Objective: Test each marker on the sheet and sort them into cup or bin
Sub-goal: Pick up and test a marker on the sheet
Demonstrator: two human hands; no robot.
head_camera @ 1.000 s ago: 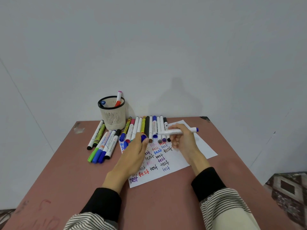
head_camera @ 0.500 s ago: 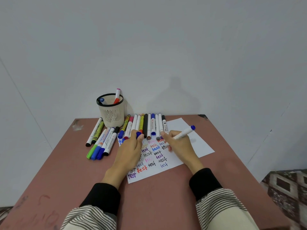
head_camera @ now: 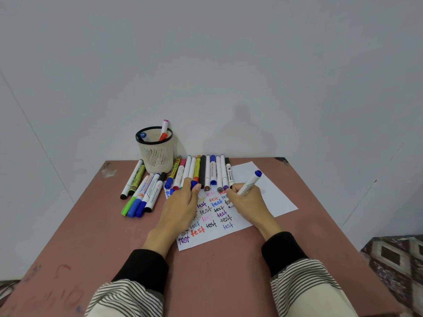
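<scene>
My right hand [head_camera: 246, 201] grips a white marker with a blue end [head_camera: 250, 182], tip down on the white sheet [head_camera: 270, 195], which carries several coloured "test" words. My left hand [head_camera: 180, 207] rests on the sheet and pinches a blue cap [head_camera: 194, 184] between fingers and thumb. A row of several markers [head_camera: 203, 171] lies along the sheet's far edge. A beige mesh cup [head_camera: 156, 154] with a black rim stands behind, with two markers in it.
A second group of several markers [head_camera: 143, 191] lies on the reddish table [head_camera: 217, 271] left of the sheet. A grey wall stands right behind the table. Patterned floor [head_camera: 398, 255] shows past the table's right edge.
My right hand swung the marker from lying level above the sheet to tip down on the paper. The left hand stayed on the sheet with the cap.
</scene>
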